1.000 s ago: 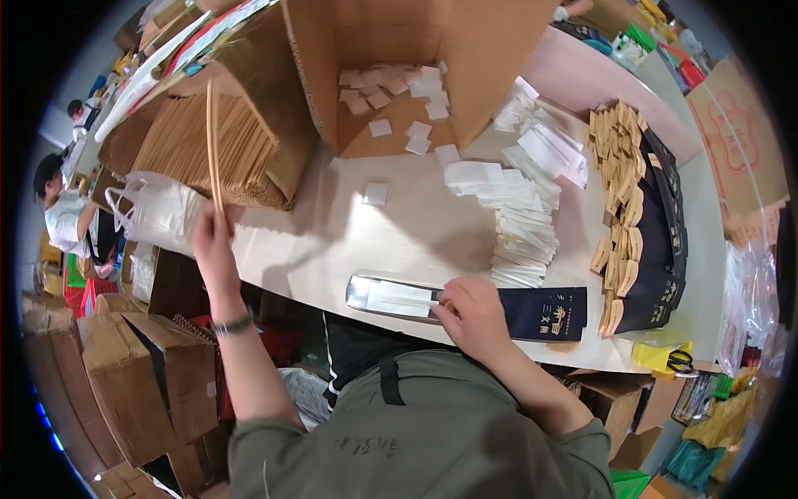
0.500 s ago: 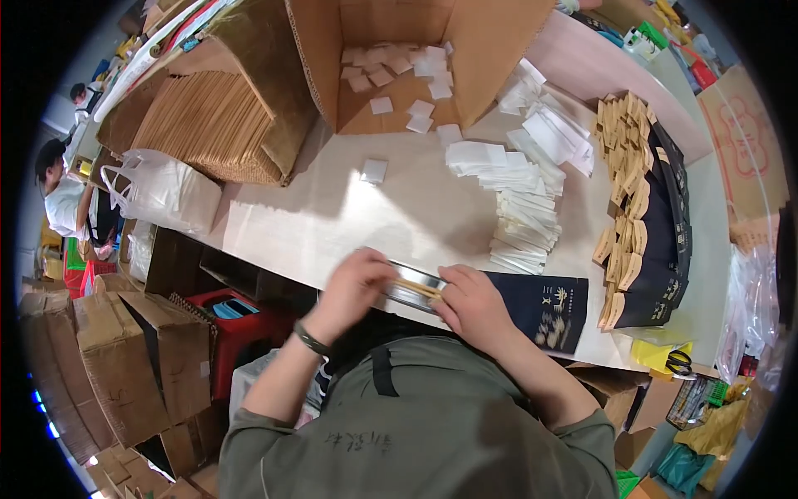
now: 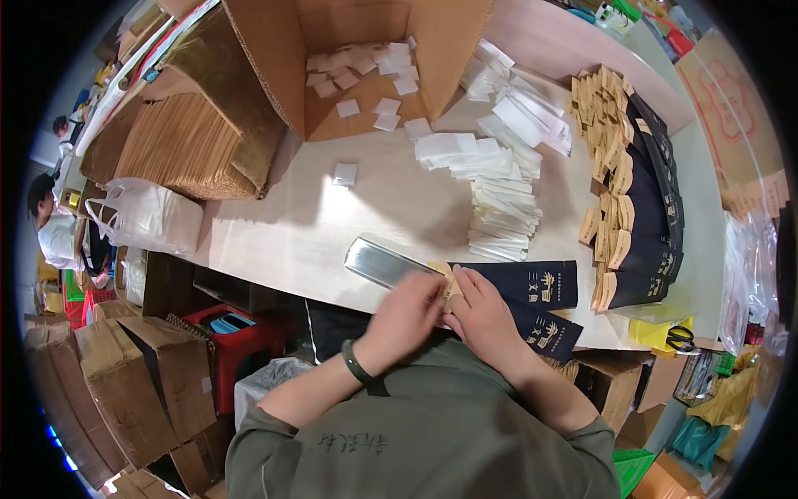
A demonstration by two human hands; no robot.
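Observation:
My left hand [image 3: 407,314] is closed at the table's front edge, its fingertips meeting my right hand; whatever they pinch is hidden. My right hand [image 3: 484,314] grips the tan end of a dark blue pouch [image 3: 547,331], which sticks out on its far right side. Another dark blue pouch [image 3: 519,281] lies flat just beyond that hand. A long silver metal piece [image 3: 384,261] lies slantwise on the table, beyond my left hand. Part of a tan strip [image 3: 440,268] shows between the silver piece and my right fingers.
White packets [image 3: 505,195] lie in an overlapping row ahead, near an open cardboard box [image 3: 362,116] with small white squares. Tan-topped dark pouches [image 3: 644,216] are stacked at right, above scissors [image 3: 682,337]. A carton of tan sheets [image 3: 179,141] and a plastic bag [image 3: 154,216] stand left.
Both hands have come off the silver piece, which now lies uncovered. My left hand has moved right and nearer my body. A second dark pouch now shows beside my right hand.

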